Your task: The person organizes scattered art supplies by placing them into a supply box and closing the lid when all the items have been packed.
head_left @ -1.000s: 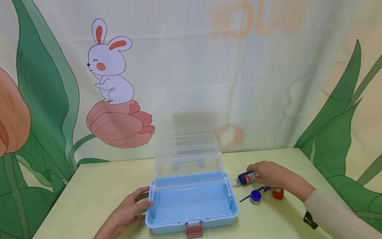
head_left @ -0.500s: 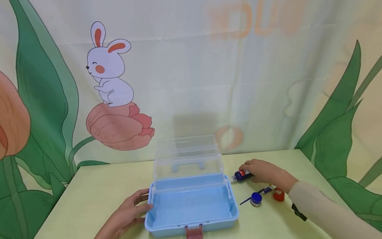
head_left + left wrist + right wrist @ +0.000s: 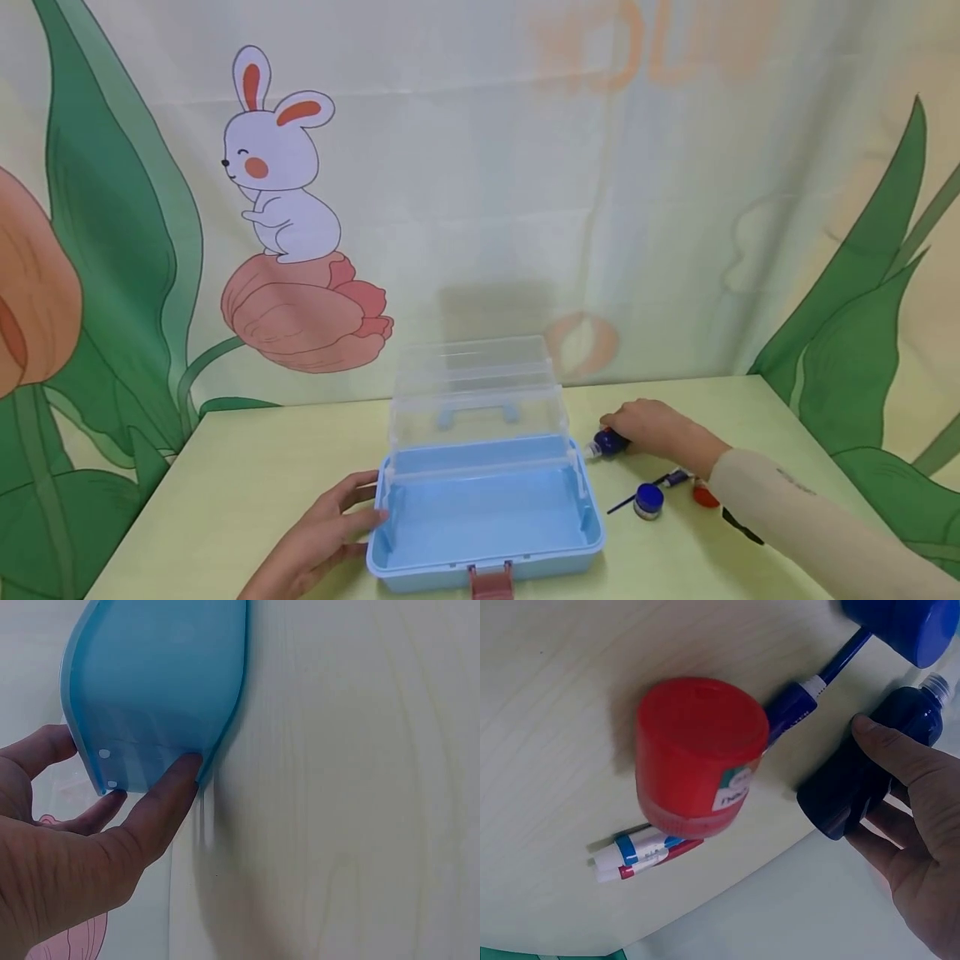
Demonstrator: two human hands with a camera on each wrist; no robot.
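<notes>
A light blue storage box (image 3: 484,565) stands open in the middle of the table, its clear lid and trays (image 3: 476,400) folded up at the back. My left hand (image 3: 351,515) lies flat beside the box, with straight fingers (image 3: 161,799) touching its left corner (image 3: 165,682). To the right of the box, my right hand (image 3: 651,427) grips a dark blue paint bottle (image 3: 606,442) that lies low over the table. In the right wrist view, thumb and fingers (image 3: 900,761) wrap the bottle (image 3: 855,787).
Right of the box sit a blue-capped jar (image 3: 648,500), a red-capped jar (image 3: 697,765) and a thin blue brush (image 3: 814,694). Two small tubes (image 3: 641,851) lie by the red jar. A printed backdrop (image 3: 285,208) hangs behind the table's far edge.
My right hand has carried the dark blue bottle a little to the left and back, closer to the box. The left hand stays against the box.
</notes>
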